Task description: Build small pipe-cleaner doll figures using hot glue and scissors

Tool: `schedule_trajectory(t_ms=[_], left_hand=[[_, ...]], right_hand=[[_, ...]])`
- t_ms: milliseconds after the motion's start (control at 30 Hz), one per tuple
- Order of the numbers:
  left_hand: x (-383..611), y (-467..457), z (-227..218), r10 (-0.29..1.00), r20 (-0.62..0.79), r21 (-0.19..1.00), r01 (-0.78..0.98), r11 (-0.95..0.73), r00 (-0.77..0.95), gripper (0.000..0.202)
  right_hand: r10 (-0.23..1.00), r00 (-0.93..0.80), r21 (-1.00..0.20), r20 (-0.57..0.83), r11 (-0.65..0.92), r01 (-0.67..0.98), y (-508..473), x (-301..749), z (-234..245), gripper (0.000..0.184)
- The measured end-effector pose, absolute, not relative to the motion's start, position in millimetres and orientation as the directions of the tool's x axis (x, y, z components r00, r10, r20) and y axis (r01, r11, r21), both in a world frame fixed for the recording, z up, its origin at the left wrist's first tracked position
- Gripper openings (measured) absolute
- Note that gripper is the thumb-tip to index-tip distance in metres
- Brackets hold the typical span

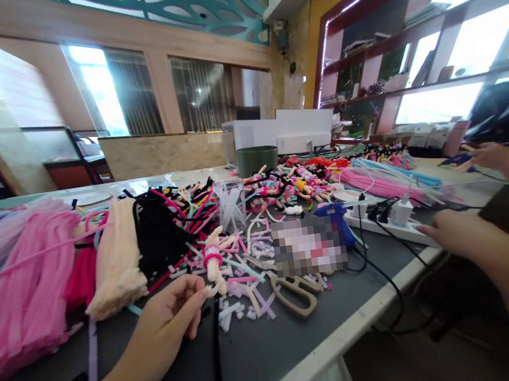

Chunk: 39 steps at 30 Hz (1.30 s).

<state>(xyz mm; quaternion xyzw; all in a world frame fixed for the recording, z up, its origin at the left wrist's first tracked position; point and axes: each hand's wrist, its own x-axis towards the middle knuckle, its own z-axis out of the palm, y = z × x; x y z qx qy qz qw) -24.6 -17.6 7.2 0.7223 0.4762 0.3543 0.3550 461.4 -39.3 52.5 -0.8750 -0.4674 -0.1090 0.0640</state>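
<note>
My left hand point(182, 303) is closed, thumb and fingers pinching the lower end of a pale pipe-cleaner doll point(214, 261) with a pink band round its middle. The doll leans upright over cut pipe-cleaner pieces point(262, 302). A black pipe cleaner point(216, 352) lies just below it. To the right are scissors point(297, 297) with beige handles, and a blue glue gun point(340, 226) stands behind them. My right hand point(461, 232) is by the near end of a white power strip point(385, 223), one finger stretched out; its other fingers are partly hidden, and nothing shows in it.
Bundles of pink point(26, 277), cream point(113, 259) and black pipe cleaners point(159, 234) line the left. Finished small dolls point(300, 181) are heaped behind a clear cup point(231, 206). A co-worker's hand point(497, 158) is at far right. Cables point(383, 280) hang over the table edge.
</note>
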Motion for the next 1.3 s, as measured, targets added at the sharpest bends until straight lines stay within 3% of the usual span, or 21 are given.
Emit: schedule_trajectory(t_ms=[67, 100, 167, 233, 367, 700, 867, 1067, 1300], left_hand=[[-25.2, -16.9, 5.5, 0.939, 0.172, 0.850, 0.437, -0.293, 0.297, 0.030], [-25.5, -16.9, 4.9, 0.939, 0.171, 0.850, 0.437, -0.293, 0.297, 0.030], [-25.9, -17.6, 4.5, 0.937, 0.175, 0.846, 0.441, -0.300, 0.301, 0.029], [-25.8, -19.1, 5.2, 0.935, 0.184, 0.840, 0.445, -0.310, 0.304, 0.030], [-25.1, -21.6, 7.5, 0.933, 0.186, 0.841, 0.441, -0.313, 0.307, 0.030], [-24.8, -20.0, 6.6, 0.932, 0.188, 0.841, 0.440, -0.315, 0.309, 0.028], [-25.5, -21.5, 7.4, 0.934, 0.185, 0.846, 0.434, -0.310, 0.307, 0.028], [-25.3, -24.3, 8.3, 0.934, 0.189, 0.851, 0.425, -0.309, 0.302, 0.027], [-22.0, -28.2, 8.5, 0.912, 0.195, 0.861, 0.381, -0.335, 0.362, 0.024]], right_hand=[[0.861, 0.479, -0.102, 0.171, -0.469, 0.878, -49.7, 441.0, 66.6, 0.038], [0.899, 0.419, -0.235, 0.125, -0.383, 0.893, -53.6, 428.2, 71.5, 0.044], [0.982, 0.148, -0.447, 0.117, -0.081, 0.891, -56.8, 400.7, 75.1, 0.046], [0.992, -0.051, -0.522, 0.113, 0.102, 0.847, -53.6, 375.1, 70.2, 0.045], [0.980, -0.181, -0.536, 0.083, 0.197, 0.821, -37.8, 344.0, 48.1, 0.040], [0.961, -0.190, -0.403, 0.203, 0.259, 0.878, -21.6, 338.4, 27.1, 0.040], [0.947, -0.213, -0.406, 0.242, 0.298, 0.864, -19.7, 335.1, 21.9, 0.039], [0.923, -0.093, -0.390, 0.374, 0.248, 0.887, -23.0, 325.8, 24.3, 0.038], [0.903, 0.010, -0.486, 0.429, 0.222, 0.845, -31.5, 310.9, 30.8, 0.039]])
